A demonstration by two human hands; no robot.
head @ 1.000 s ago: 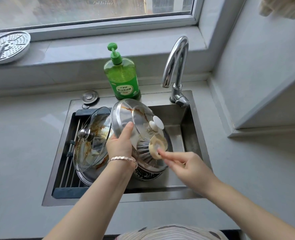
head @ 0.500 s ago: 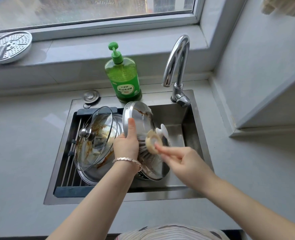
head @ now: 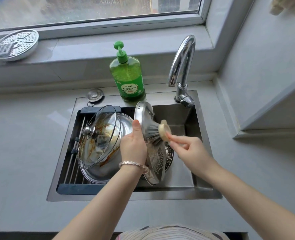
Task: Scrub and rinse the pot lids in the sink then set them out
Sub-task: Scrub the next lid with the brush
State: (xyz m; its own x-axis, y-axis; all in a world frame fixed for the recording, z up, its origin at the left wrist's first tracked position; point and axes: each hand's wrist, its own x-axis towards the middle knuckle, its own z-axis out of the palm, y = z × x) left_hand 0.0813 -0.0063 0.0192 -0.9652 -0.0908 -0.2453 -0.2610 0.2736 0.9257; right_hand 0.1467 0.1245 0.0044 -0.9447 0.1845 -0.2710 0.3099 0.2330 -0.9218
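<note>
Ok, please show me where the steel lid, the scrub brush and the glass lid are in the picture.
steel lid (head: pixel 156 160), head view, on its soapy face below the brush.
scrub brush (head: pixel 152 131), head view, on its grey bristles.
glass lid (head: pixel 106 136), head view, on the stained glass, right of the knob.

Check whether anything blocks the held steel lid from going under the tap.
Nothing fixed does. The steel lid, upright in the left hand, has open sink between it and the tap. Only the brush, held by the right hand, presses on its tap-facing side.
</note>
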